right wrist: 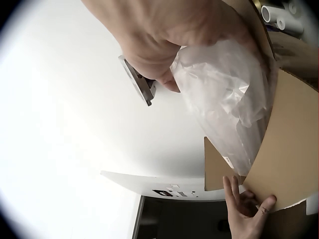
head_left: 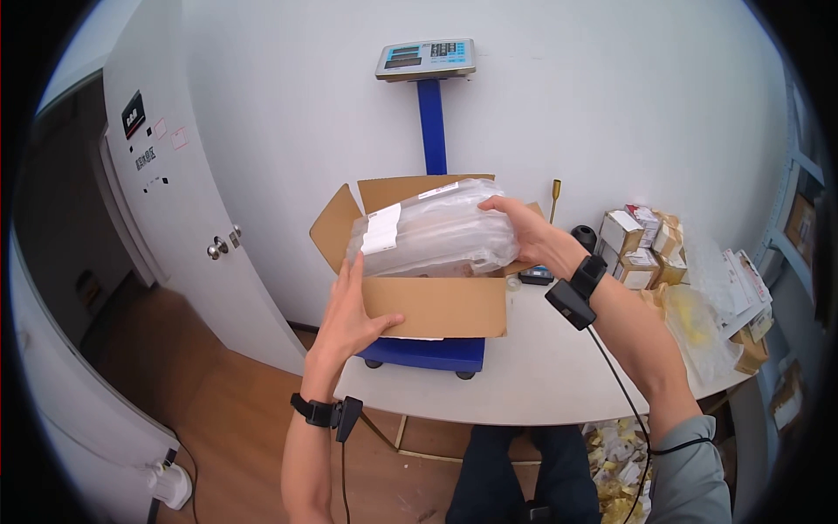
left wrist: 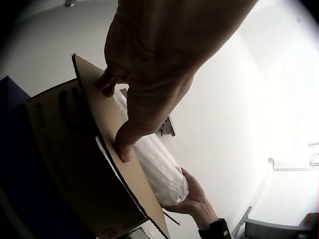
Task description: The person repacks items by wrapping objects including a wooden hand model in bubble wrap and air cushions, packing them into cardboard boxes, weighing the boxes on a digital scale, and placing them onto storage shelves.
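A clear plastic-wrapped package (head_left: 441, 229) with white labels lies tilted across the top of an open cardboard box (head_left: 435, 306), its right end higher. My right hand (head_left: 528, 231) grips that right end, thumb on top and the other fingers around the far side, partly hidden. At the box's front left corner is my left hand (head_left: 349, 306), its thumb resting on the front flap (left wrist: 107, 117) and its fingers extended up near the package's left end. The box stands on the blue platform of a scale (head_left: 419, 352).
The scale's display (head_left: 426, 58) rises on a blue post behind the box. Small cartons (head_left: 633, 244) and plastic wrapping (head_left: 698, 323) crowd the table's right side. A black device (head_left: 535, 276) lies right of the box. Paper scraps (head_left: 615, 463) fill the space below the table.
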Tool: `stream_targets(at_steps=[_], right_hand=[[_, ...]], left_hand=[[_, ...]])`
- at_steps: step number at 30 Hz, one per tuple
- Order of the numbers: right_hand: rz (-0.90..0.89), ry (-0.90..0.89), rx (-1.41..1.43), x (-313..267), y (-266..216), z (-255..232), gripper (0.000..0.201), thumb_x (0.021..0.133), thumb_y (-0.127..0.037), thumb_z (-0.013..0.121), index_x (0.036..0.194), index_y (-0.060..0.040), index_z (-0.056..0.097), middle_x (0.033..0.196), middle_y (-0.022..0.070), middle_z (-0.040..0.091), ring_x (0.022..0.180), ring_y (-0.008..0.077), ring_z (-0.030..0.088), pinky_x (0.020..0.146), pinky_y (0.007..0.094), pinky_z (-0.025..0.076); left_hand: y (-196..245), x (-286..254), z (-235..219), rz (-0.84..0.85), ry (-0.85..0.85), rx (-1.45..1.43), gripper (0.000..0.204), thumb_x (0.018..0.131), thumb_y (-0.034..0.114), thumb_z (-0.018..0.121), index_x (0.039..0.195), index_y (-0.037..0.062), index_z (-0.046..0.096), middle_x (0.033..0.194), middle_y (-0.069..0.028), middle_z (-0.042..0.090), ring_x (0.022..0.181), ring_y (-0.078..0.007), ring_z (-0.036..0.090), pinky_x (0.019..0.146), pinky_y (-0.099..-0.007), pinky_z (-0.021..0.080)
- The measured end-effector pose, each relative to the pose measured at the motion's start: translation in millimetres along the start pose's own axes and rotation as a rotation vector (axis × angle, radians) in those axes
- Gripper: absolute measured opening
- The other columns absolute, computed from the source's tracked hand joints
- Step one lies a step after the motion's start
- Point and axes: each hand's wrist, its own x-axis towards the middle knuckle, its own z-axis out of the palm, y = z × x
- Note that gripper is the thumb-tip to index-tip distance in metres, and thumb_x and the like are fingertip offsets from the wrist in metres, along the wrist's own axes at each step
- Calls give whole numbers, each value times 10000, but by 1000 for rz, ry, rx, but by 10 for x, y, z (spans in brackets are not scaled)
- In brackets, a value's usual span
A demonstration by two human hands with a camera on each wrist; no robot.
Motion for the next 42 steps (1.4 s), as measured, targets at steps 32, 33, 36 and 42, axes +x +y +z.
stream_targets(at_steps=[32, 33, 36, 42], right_hand=[[-661, 142, -2218, -146, 480, 237, 496, 1062, -358, 463, 784, -35, 717, 773, 136, 637, 630, 284, 578, 795, 453, 403], [-662, 138, -2212, -140, 493, 244, 496, 1062, -358, 463, 784, -35, 717, 773, 136, 637, 630, 284, 578, 795, 453, 403], [-542, 89, -2310, -185, 435, 285, 551, 1067, -387, 444, 730, -72, 746, 907, 157, 656, 749, 269, 590, 836, 430, 369], [-530, 78, -2358, -59, 222, 475, 623, 1073, -486, 405, 1021, 12, 775, 1203, 249, 621, 1172, 334, 549, 933, 435, 418]], left_hand=[[12, 130, 121, 22, 76, 262, 669, 800, 483, 810, 1317, 82, 674, 1375, -286, 572, 1142, -462, 612, 962, -500, 526], [-6, 118, 134, 41, 97, 284, 652, 810, 488, 798, 1295, 68, 682, 1346, -258, 600, 1125, -446, 618, 962, -489, 518], [12, 75, 117, 52, 107, 292, 630, 821, 488, 786, 1265, 51, 693, 1313, -225, 632, 1108, -422, 620, 965, -475, 506], [0, 58, 126, 58, 117, 260, 606, 820, 467, 794, 1246, 46, 700, 1314, -209, 641, 1107, -407, 614, 972, -465, 500]])
